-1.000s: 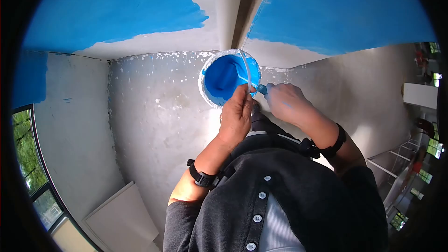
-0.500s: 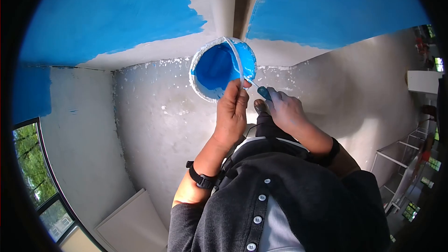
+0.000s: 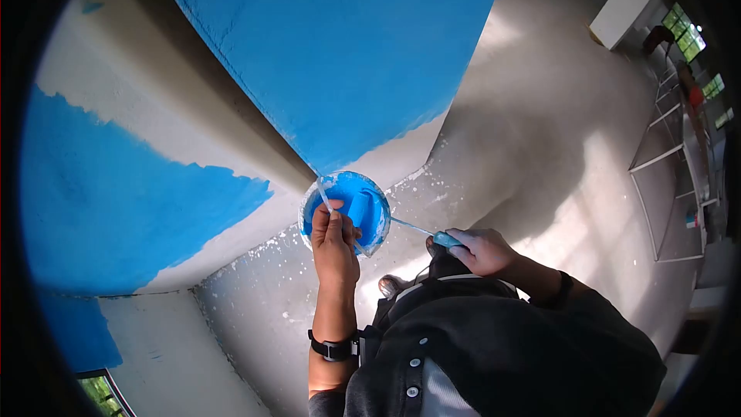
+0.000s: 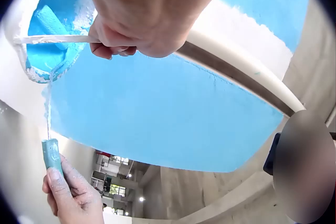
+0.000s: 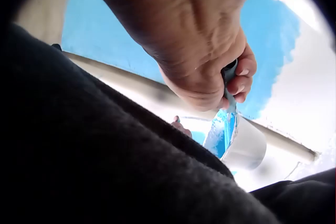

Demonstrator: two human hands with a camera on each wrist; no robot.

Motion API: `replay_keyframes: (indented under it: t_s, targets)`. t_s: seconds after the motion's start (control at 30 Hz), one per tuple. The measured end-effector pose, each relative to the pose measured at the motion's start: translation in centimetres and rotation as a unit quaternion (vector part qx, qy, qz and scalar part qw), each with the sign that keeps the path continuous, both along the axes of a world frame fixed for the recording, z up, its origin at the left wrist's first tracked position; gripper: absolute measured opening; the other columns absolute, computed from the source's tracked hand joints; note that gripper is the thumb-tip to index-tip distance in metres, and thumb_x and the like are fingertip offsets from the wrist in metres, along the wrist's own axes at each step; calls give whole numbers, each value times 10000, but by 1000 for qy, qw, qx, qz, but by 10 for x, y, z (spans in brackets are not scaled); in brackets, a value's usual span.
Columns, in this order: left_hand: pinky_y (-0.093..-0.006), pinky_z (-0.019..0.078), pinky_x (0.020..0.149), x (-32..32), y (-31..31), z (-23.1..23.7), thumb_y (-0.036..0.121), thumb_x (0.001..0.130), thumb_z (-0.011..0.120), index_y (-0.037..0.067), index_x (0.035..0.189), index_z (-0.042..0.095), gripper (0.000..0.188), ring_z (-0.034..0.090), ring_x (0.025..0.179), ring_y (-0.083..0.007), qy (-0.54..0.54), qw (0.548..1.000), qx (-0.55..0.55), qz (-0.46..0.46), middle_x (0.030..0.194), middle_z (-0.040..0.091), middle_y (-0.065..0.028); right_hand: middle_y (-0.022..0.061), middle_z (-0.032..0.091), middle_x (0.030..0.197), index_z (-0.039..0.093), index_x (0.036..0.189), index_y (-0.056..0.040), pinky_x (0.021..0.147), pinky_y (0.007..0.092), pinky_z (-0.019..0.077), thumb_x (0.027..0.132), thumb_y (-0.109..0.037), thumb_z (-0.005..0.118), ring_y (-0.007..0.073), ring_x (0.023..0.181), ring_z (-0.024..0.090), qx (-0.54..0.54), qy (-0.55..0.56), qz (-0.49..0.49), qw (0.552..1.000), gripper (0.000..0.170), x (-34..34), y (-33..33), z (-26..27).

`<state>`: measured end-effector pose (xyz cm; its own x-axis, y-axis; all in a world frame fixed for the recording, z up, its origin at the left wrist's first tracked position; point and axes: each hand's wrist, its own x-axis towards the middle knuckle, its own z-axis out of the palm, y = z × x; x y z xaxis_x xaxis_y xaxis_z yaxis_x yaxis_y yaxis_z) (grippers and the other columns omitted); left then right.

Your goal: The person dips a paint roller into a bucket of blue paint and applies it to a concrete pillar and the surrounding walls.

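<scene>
At the centre of the frame, a bucket (image 3: 304, 224) coated inside with blue paint (image 3: 379, 218) is gripped by its handle (image 3: 325, 196) in the left hand (image 3: 336, 251). A roller (image 3: 358, 209) is seen within it; to the right, the roller's grip (image 3: 446, 239) is held by the right hand (image 3: 488, 253). Blue-painted wall (image 3: 332, 46) is shown at upper centre, grey floor (image 3: 478, 185) at centre right.

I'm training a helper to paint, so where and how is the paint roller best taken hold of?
Probably best by its teal handle, coming from the person's right, fingers curled round as the right hand does. The handle is thick and juts clear of the bucket on that side, while the rod is thin and the sleeve inside is coated with paint.
</scene>
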<state>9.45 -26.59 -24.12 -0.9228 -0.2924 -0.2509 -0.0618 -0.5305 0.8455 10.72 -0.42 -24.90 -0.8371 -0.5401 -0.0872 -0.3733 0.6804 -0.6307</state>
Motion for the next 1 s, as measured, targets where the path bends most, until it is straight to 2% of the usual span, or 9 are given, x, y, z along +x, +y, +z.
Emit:
replay_keyframes:
  t_s: [0.1,0.17,0.37,0.47,0.53,0.7,0.87,0.93,1.0]
  targets:
    - [-254,361,587,-24,17,25,93,953,375,110,1009,538,174,339,544,-63,12,1000,-4,12,607,385,36,171,614,813,543,1094,-32,599,403,469,826,-106,560,343,723,608,-145,-59,-62,986,278,-15,24,28]
    - [-263,366,597,-38,21,39,88,953,365,101,1022,534,183,342,549,-66,36,999,-16,16,611,386,33,130,556,702,551,1093,-4,562,264,430,821,-39,566,194,561,517,-175,-65,-83,979,275,-32,42,40]
    - [-273,381,608,-66,39,68,80,953,346,76,1054,518,199,357,554,-68,94,994,33,45,622,403,25,46,523,694,494,1203,7,558,221,401,849,-23,542,70,604,452,-354,89,-136,921,358,-114,43,100]
    - [-271,384,612,-72,45,67,75,950,354,76,1054,523,198,379,563,-67,101,994,21,37,631,425,22,86,543,729,466,1248,-7,569,240,420,855,-44,551,120,610,495,-305,124,-156,931,404,-149,22,131]
    - [-269,386,613,-72,51,62,73,948,359,76,1052,527,197,386,567,-66,95,995,13,39,637,433,21,149,578,776,434,1286,-27,576,312,460,853,-55,548,240,621,570,-297,255,-120,912,450,-165,9,120]
    - [-275,388,610,-48,34,40,61,939,366,74,1034,541,199,381,572,-68,52,996,16,66,636,423,24,212,599,848,368,1335,-45,615,429,482,831,-42,534,389,706,587,-205,265,-173,926,532,-139,4,15]
    - [-282,379,595,-8,12,17,70,945,353,68,1034,536,204,373,569,-86,-15,994,18,103,629,409,16,217,607,876,411,1306,-23,636,377,494,829,-15,527,369,732,607,-211,209,-203,933,490,-106,10,-64]
    - [-281,378,593,-2,4,6,71,945,350,69,1035,534,205,374,568,-87,-29,994,16,104,628,409,15,217,610,884,426,1294,-12,644,355,495,829,-5,524,361,736,612,-205,168,-209,941,474,-100,8,-58]
    - [-278,376,593,10,-7,-3,77,947,345,72,1038,532,209,377,565,-91,-52,992,10,111,628,414,10,212,608,876,443,1278,6,639,310,485,830,6,522,318,703,610,-264,257,-196,909,456,-111,-5,-33]
